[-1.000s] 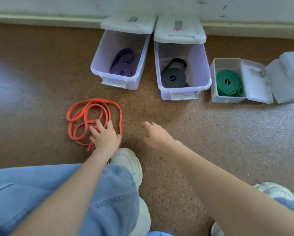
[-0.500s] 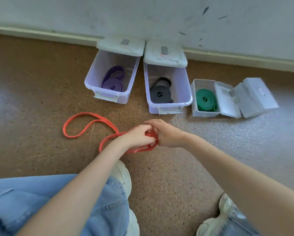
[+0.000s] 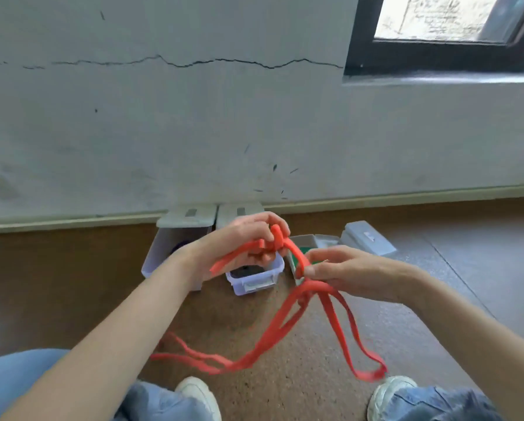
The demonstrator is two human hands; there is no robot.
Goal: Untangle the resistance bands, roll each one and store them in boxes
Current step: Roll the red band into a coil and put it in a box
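Note:
A tangled red resistance band (image 3: 280, 326) is lifted off the floor between both hands. My left hand (image 3: 245, 241) grips one bunched end of it, fingers curled round the strap. My right hand (image 3: 342, 270) pinches the band lower down, where several loops hang toward the floor. Behind the hands stand clear plastic boxes: the left box (image 3: 163, 250) shows a bit of a purple band, the middle box (image 3: 254, 276) holds a black band, and a small box (image 3: 303, 241) with a green band is mostly hidden by the hands.
An open grey lid (image 3: 367, 238) lies to the right of the small box. The boxes stand against a cracked white wall (image 3: 194, 117) with a dark window frame (image 3: 437, 59) at the upper right. My knees and white shoes (image 3: 200, 396) are at the bottom edge on a brown floor.
Both hands have raised the red band from the floor to in front of the boxes, and its loops now dangle. The camera has tilted up, showing more wall and the window.

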